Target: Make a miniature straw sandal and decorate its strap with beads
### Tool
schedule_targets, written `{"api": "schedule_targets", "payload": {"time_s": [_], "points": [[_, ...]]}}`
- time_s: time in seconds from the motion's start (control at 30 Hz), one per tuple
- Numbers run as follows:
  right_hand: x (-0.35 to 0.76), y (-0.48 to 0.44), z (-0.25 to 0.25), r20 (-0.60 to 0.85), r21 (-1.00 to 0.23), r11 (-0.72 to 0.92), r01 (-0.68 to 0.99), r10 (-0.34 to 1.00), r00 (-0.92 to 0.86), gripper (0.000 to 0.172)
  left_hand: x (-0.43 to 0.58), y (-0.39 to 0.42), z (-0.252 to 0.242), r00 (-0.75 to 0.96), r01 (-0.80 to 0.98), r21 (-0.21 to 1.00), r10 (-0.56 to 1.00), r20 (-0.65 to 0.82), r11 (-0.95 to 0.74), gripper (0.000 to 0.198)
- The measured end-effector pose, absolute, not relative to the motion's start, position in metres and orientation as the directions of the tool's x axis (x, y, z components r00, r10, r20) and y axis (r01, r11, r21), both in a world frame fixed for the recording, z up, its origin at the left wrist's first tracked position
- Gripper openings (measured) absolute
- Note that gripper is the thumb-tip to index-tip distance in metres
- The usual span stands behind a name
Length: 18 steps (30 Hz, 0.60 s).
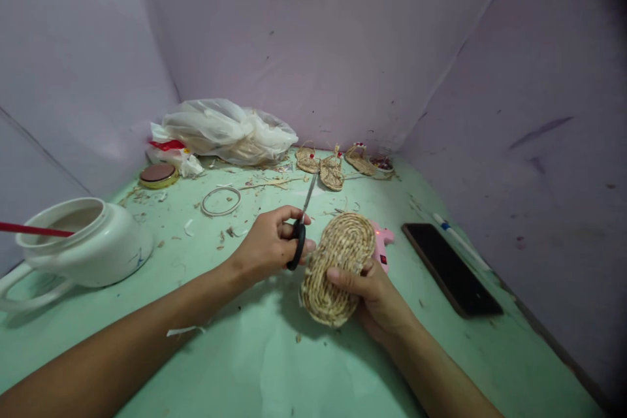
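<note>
My left hand (268, 241) is closed around the black handles of a pair of scissors (298, 238), whose blades point away toward the back wall. In my right hand (375, 294) is a woven straw sole (337, 268), a coiled oval narrowed at the middle, gripped with the thumb on top and the fingers hidden underneath. The sole is tilted and held above the table, just right of the scissors. Behind its right edge, a pink glue gun (381, 249) with a small orange light is partly covered.
Small straw sandals (332, 173) with red beads stand by the back wall, near a plastic bag (230, 130). A white pot (88, 245) with a red stick is at left. A phone (450, 268) and a pen (460, 241) lie right. A ring (220, 211) and straw scraps dot the green table.
</note>
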State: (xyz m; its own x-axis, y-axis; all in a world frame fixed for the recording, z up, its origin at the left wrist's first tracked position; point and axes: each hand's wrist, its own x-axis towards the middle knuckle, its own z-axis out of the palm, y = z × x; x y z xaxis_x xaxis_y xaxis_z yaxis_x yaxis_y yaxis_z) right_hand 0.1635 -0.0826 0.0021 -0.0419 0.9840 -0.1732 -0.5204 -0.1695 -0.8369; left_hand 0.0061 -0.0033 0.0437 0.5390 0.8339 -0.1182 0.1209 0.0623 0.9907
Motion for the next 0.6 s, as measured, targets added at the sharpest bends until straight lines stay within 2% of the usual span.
{"api": "schedule_targets", "payload": {"time_s": [0.07, 0.13, 0.23, 0.3, 0.37, 0.43, 0.6], "points": [[0.167, -0.079, 0.004, -0.156, -0.803, -0.042, -0.595, 0.978, 0.141, 0.027, 0.002, -0.004, 0.046, 0.515, 0.198, 0.977, 0.856, -0.04, -0.073, 0.029], [0.172, -0.074, 0.006, -0.155, -0.77, 0.065, -0.634, 0.946, 0.284, 0.031, -0.004, -0.007, 0.047, 0.522, 0.318, 0.914, 0.851, 0.053, -0.252, 0.023], [0.179, -0.07, 0.006, -0.139, -0.764, 0.157, -0.625, 0.907, 0.397, 0.033, -0.01, -0.013, 0.045, 0.584, 0.499, 0.682, 0.789, 0.192, -0.535, 0.018], [0.182, -0.069, 0.006, -0.106, -0.774, 0.201, -0.601, 0.893, 0.437, 0.035, -0.012, -0.017, 0.04, 0.656, 0.52, 0.542, 0.715, 0.242, -0.66, 0.025], [0.183, -0.07, 0.006, -0.072, -0.782, 0.248, -0.572, 0.875, 0.478, 0.037, -0.012, -0.02, 0.034, 0.698, 0.498, 0.487, 0.665, 0.266, -0.718, 0.037], [0.182, -0.07, 0.006, -0.051, -0.784, 0.284, -0.552, 0.857, 0.513, 0.038, -0.011, -0.021, 0.028, 0.714, 0.477, 0.486, 0.646, 0.272, -0.732, 0.044], [0.176, -0.074, 0.009, -0.038, -0.791, 0.283, -0.542, 0.862, 0.506, 0.041, -0.009, -0.019, 0.017, 0.743, 0.467, 0.449, 0.613, 0.268, -0.762, 0.049]]}}
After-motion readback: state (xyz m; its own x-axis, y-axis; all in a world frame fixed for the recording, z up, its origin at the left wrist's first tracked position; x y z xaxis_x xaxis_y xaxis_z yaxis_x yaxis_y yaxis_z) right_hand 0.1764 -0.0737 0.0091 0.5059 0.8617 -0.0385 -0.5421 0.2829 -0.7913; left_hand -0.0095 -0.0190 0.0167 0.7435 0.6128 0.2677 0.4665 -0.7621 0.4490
